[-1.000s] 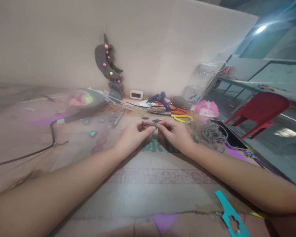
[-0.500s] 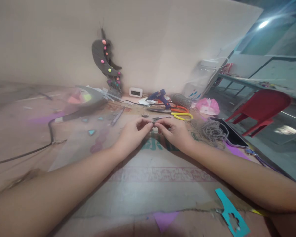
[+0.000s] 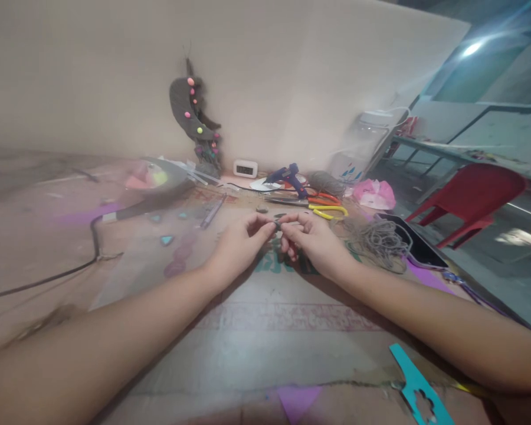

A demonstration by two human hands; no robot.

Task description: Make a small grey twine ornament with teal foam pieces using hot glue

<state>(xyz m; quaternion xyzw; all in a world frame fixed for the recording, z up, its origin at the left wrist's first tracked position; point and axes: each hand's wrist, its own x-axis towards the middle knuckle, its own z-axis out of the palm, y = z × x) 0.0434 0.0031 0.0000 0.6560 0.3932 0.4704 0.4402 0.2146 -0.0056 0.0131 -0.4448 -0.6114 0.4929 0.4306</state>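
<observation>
Over the middle of the work surface, my left hand (image 3: 244, 239) and my right hand (image 3: 318, 239) meet at their fingertips. Pinched between both thumbs and forefingers is a small dark piece (image 3: 278, 226), mostly covered by the fingers, so its exact kind is unclear. The lower fingers of my right hand curl inward underneath. Just beyond the hands lie orange-and-yellow-handled scissors (image 3: 330, 211) and a small round grey piece (image 3: 261, 209). A loose tangle of grey cord (image 3: 386, 241) rests right of my right hand.
A blue glue gun (image 3: 288, 177) and a white digital clock (image 3: 245, 169) stand at the back. A dark crescent ornament (image 3: 183, 106) hangs on the wall. Small turquoise triangles (image 3: 166, 240) lie left, a phone (image 3: 425, 251) right, and a turquoise cutout (image 3: 420, 386) near the front edge.
The lower fingers of my right hand have curled in below the fingertips. More of the dark piece shows between the hands. The whole view has shifted slightly.
</observation>
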